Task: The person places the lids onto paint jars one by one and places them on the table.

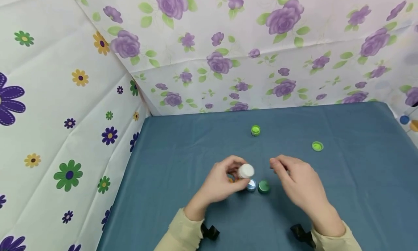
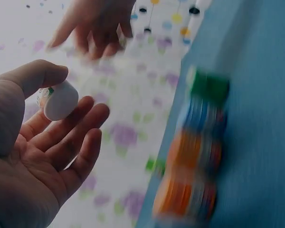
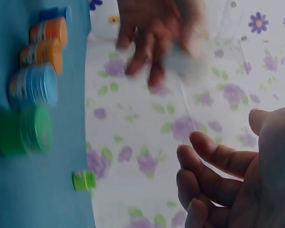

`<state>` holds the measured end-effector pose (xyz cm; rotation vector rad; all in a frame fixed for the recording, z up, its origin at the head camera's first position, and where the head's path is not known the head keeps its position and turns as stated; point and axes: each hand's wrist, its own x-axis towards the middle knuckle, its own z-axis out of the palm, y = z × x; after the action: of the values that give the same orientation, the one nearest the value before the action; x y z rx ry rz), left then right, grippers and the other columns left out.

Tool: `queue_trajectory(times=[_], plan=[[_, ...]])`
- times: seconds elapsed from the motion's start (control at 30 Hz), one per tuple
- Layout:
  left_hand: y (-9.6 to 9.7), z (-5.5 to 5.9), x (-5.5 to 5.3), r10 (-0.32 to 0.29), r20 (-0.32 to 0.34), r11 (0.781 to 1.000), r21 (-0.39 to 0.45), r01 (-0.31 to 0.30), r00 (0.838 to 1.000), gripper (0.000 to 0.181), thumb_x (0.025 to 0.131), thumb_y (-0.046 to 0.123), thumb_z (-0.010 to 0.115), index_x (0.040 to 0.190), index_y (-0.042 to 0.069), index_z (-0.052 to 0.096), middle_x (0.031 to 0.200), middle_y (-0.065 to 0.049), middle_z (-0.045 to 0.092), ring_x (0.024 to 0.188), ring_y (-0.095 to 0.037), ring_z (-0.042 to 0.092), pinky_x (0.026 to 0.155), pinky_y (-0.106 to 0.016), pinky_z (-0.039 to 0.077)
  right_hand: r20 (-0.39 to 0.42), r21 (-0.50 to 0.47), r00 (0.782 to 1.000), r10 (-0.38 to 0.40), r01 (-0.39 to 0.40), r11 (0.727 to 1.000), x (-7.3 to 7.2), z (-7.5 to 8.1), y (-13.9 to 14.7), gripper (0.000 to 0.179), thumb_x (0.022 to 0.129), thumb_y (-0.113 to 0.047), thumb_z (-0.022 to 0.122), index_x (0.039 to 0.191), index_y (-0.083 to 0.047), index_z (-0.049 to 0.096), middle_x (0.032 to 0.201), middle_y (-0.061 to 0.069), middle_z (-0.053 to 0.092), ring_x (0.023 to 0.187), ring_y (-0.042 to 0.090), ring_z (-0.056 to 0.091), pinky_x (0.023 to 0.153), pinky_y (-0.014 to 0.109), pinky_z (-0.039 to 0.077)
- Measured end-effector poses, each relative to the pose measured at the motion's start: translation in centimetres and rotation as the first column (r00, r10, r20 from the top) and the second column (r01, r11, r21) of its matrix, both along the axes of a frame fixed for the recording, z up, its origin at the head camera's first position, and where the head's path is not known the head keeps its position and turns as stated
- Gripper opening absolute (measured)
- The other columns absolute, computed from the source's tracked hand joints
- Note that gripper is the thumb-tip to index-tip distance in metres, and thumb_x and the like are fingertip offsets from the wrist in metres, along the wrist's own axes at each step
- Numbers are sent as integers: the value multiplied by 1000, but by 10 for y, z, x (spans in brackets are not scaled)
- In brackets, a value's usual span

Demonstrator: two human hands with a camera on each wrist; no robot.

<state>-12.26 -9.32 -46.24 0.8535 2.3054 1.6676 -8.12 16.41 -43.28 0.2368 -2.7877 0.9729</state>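
My left hand [image 1: 219, 181] pinches a small white jar [image 1: 246, 171] between thumb and fingers, above the table. In the left wrist view a bit of printed label shows on the jar [image 2: 61, 102], beside the thumb. My right hand [image 1: 302, 182] hovers to the right, apart from the jar, its fingers loosely bent around nothing. Beneath the hands stands a row of small jars: a green jar [image 3: 23, 130], a light blue jar [image 3: 33, 86], two orange jars [image 3: 42, 54] and a darker blue one [image 3: 57, 15]. From the head, the left hand hides part of that row.
Farther back on the blue tablecloth [image 1: 183, 145] stands a lime green jar [image 1: 255, 130]. A lime green lid [image 1: 317, 146] lies off to its right. Flowered sheets [image 1: 196, 33] hang behind and at the left side of the table.
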Motion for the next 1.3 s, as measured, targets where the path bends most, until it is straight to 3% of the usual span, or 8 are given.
queue_trajectory(times=[0.2,0.33,0.43,0.6,0.87,1.3], plan=[[-62,-14,-5,164,-109,983,-69,-172,980,36,93,12,86,124,21,70,120,5,67,104,-21,64,85,-54,56,80,6,995,-61,61,998,1,-1,35,49,117,-48,39,114,-18,78,99,2,77,92,27,71,71,51,56],[-93,-27,-1,242,-108,956,-142,-256,964,35,92,13,88,121,21,72,116,5,69,101,-23,64,83,-51,55,132,8,989,-66,65,998,1,-4,52,50,117,-50,38,118,-18,77,101,4,77,96,32,71,73,53,56],[-106,-36,3,280,-74,932,-216,-290,957,34,91,14,89,121,21,74,114,6,72,99,-19,66,84,-48,56,176,16,983,-60,58,998,1,-7,60,53,117,-51,37,122,-17,76,103,4,77,100,33,71,76,55,56],[-110,-49,5,316,-46,893,-324,-314,948,34,90,8,89,117,21,75,112,7,74,95,-16,67,84,-44,56,219,30,975,-37,31,999,-1,-13,66,55,116,-52,37,131,-15,74,105,3,77,101,33,71,78,54,56],[-103,-51,3,304,-120,850,-413,-326,945,35,84,7,93,112,20,77,110,4,72,107,-23,63,97,-48,52,217,20,976,-11,7,1000,-3,-16,68,53,116,-52,39,129,-15,74,102,2,76,98,30,72,77,53,57],[-99,-53,2,296,-104,840,-445,-311,949,35,85,6,92,116,18,78,114,2,73,114,-26,60,101,-50,49,214,-6,977,9,-8,1000,-4,-16,64,44,115,-51,46,121,-19,76,99,-1,74,88,20,66,71,41,51]])
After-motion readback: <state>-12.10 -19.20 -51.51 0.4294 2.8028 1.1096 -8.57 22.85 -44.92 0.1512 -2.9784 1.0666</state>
